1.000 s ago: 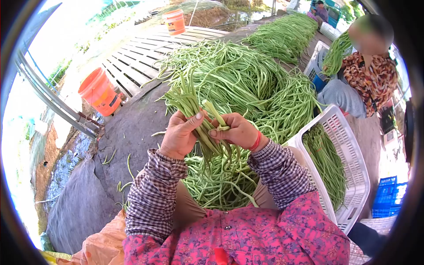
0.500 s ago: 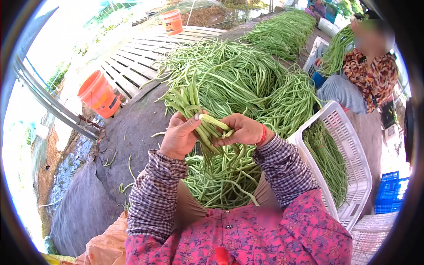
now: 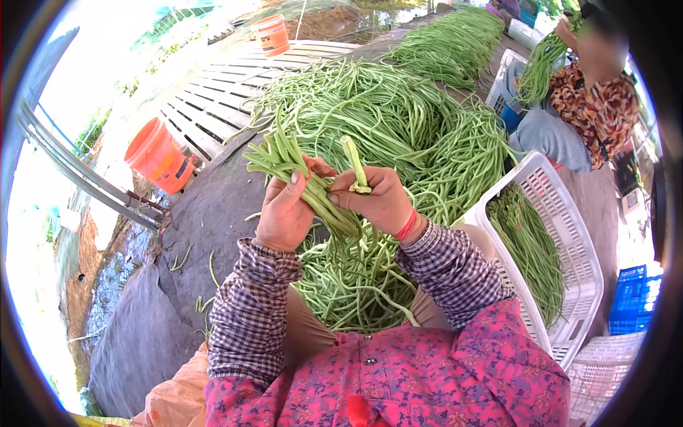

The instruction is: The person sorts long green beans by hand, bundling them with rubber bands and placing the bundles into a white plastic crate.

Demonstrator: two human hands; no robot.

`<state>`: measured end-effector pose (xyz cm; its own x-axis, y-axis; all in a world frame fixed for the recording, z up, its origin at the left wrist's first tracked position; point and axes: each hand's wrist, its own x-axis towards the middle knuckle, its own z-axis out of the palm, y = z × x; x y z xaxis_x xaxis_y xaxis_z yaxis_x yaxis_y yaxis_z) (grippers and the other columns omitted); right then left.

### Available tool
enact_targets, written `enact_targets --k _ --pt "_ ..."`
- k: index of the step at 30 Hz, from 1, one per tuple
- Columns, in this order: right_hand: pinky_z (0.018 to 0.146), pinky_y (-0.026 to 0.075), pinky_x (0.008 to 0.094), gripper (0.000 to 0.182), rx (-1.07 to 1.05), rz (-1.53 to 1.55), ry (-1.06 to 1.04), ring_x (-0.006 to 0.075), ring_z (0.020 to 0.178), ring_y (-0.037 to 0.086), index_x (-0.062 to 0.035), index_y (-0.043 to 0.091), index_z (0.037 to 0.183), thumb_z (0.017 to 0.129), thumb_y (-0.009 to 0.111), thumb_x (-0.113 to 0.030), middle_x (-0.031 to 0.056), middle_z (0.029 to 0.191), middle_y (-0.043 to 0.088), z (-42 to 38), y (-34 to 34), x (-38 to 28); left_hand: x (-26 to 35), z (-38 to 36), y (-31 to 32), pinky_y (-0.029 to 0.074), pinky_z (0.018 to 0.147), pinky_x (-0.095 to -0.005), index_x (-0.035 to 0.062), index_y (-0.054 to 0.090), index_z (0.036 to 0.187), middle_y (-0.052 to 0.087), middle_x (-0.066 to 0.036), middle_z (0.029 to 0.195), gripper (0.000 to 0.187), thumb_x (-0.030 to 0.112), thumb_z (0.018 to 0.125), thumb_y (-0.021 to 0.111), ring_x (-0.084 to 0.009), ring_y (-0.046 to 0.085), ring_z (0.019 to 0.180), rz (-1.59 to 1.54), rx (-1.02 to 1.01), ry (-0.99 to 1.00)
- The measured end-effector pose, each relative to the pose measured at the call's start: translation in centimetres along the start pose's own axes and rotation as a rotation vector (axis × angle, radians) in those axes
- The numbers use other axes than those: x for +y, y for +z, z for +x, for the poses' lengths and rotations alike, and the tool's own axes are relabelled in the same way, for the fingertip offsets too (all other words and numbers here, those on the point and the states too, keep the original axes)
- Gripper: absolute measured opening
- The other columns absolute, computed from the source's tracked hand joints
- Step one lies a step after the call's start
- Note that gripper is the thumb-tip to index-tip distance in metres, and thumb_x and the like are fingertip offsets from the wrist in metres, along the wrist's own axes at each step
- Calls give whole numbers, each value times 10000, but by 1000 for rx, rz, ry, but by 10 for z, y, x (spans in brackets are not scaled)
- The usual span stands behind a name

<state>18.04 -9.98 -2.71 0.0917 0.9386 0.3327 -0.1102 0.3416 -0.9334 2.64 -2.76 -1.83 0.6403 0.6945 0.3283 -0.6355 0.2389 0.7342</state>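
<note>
My left hand (image 3: 284, 211) is closed around a bundle of long green beans (image 3: 288, 160), whose cut ends fan out up and to the left. My right hand (image 3: 377, 199) pinches a single bean (image 3: 353, 162) that stands upright above the fingers, right beside the bundle. The loose tails of the gripped beans hang down into a heap of beans (image 3: 352, 277) on my lap. A large pile of long beans (image 3: 377, 117) lies on the grey ground beyond both hands.
A white plastic crate (image 3: 569, 242) with beans stands at my right. Another person (image 3: 587, 107) sits at the far right holding beans. An orange bucket (image 3: 158, 153) stands to the left, another (image 3: 272, 34) farther back. A blue crate (image 3: 629, 306) is at the right edge.
Both hands have risen slightly. My right hand has turned its single bean from lying across the bundle to standing upright. The bundle has tilted further left.
</note>
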Motion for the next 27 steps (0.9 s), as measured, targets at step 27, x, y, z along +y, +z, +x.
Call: enact_targets --k 27 --pt "727 484 341 261 -253 -529 -179 289 799 602 15 616 944 700 697 -27 160 905 614 8 -17 -18 -4 -4 7 489 906 -407 37 557 1083 605 -132 1091 225 -1 861 569 -262 581 1058 -59 55 -129"
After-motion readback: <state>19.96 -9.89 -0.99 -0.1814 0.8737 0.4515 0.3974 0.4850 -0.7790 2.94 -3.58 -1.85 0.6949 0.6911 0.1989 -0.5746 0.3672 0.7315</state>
